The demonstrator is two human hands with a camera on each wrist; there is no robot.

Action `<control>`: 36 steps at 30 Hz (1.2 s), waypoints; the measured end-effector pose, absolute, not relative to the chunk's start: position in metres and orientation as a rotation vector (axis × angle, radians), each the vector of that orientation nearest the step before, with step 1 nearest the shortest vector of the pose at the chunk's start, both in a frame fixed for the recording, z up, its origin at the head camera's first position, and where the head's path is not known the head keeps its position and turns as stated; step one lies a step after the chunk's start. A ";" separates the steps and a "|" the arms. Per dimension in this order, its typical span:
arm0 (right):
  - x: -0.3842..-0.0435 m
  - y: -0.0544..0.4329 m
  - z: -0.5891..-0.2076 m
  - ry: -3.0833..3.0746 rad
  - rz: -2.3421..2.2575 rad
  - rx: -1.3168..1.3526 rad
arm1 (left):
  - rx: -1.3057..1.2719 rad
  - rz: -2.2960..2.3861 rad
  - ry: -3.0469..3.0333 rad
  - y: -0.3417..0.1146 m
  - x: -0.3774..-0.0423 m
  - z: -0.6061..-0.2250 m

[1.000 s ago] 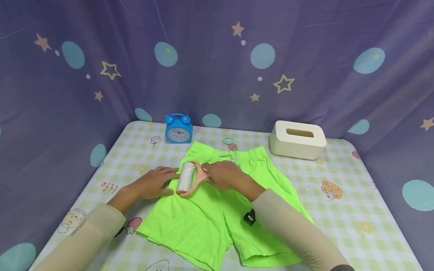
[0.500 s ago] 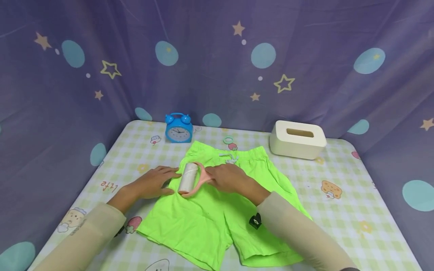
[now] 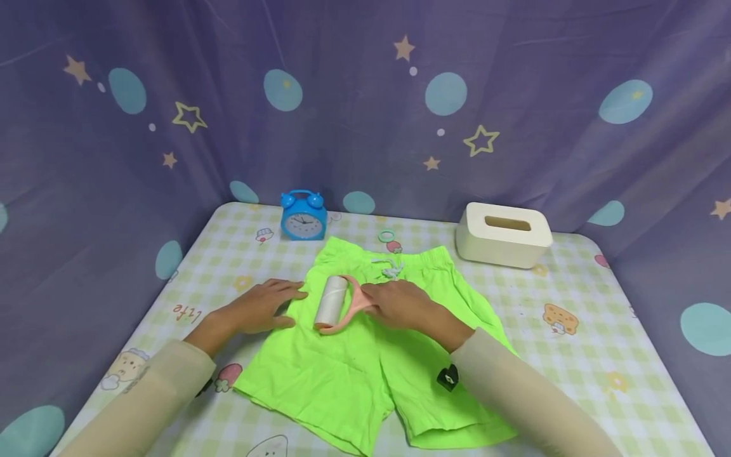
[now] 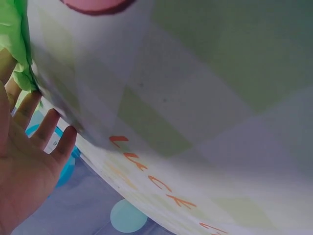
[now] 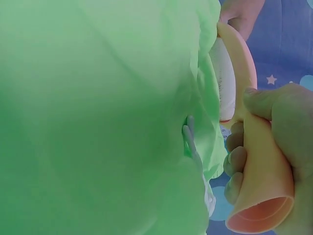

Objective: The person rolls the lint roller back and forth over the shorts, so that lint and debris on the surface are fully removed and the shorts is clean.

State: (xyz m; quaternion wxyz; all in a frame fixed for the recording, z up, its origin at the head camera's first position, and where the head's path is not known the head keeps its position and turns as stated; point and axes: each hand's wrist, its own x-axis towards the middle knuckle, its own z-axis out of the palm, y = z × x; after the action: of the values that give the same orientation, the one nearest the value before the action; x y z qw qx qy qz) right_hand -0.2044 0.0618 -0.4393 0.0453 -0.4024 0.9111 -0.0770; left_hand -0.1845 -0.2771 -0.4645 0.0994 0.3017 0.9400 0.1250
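Note:
Neon green shorts [image 3: 331,374] lie spread flat, waistband away from me, with a pale drawstring [image 3: 391,269] at the waist. My right hand [image 3: 403,306] grips the pink handle of a lint roller [image 3: 331,302], whose white roll rests on the upper left of the shorts. In the right wrist view the fingers and thumb wrap round the hollow handle [image 5: 266,181]. My left hand [image 3: 264,307] rests at the left edge of the shorts, fingers spread and fairly straight, fingertips on the fabric. Its fingers also show in the left wrist view, beside the green cloth [image 4: 12,34].
A blue alarm clock [image 3: 304,216] stands at the back left of the table. At the back right is a cream tissue box [image 3: 504,236]. A small mint-green ring [image 3: 386,236] lies behind the waistband. A checked cloth [image 3: 588,368] covers the table, and a purple curtain [image 3: 365,146] surrounds it.
My right hand has drawn the lint roller a short way to the right across the shorts. The left hand has stayed at the edge of the shorts.

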 end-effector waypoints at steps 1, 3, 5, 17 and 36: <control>-0.204 0.063 -0.439 2.781 -0.239 -1.227 | 0.891 0.371 2.778 -0.277 -0.185 -0.465; -0.203 0.067 -0.439 2.778 -0.247 -1.222 | 0.889 0.374 2.777 -0.277 -0.185 -0.465; -0.203 0.070 -0.439 2.780 -0.248 -1.220 | 0.886 0.368 2.779 -0.277 -0.186 -0.464; -0.188 0.102 -0.439 2.812 -0.241 -1.191 | 0.831 0.379 2.767 -0.275 -0.184 -0.458; -0.177 0.153 -0.442 2.814 -0.270 -1.221 | 0.851 0.388 2.756 -0.274 -0.182 -0.457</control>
State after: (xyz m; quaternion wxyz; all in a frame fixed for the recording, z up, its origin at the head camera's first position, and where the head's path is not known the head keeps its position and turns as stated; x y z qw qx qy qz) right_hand -0.1767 0.1533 -0.4420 0.0312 -0.3964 0.9134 -0.0875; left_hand -0.1821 -0.2742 -0.4567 0.1151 0.2905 0.9407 0.1325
